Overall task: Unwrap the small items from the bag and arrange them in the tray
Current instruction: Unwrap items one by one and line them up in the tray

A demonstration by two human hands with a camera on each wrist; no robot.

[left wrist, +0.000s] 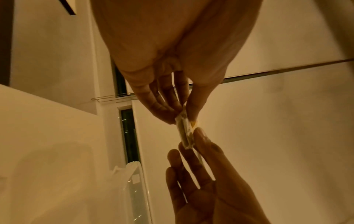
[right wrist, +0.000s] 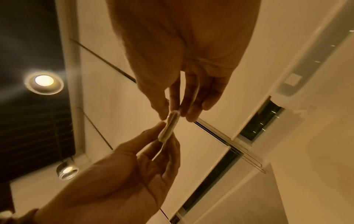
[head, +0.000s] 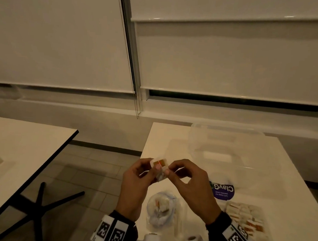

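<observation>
Both hands work above the near-left part of the white table (head: pixel 262 161). The left hand (head: pixel 133 184) pinches one end of a small wrapped item (head: pixel 159 165); the right hand (head: pixel 190 185) pinches the opposite end, thumb against forefinger. The bag (head: pixel 159 209) lies on the table below the hands, more items inside. The tray (head: pixel 258 214), part filled, sits at the table's near-right. Recommended: hold the left pinch firm, peel the wrapper away evenly with the right, and keep the work over the table lest the contents drop.
</observation>
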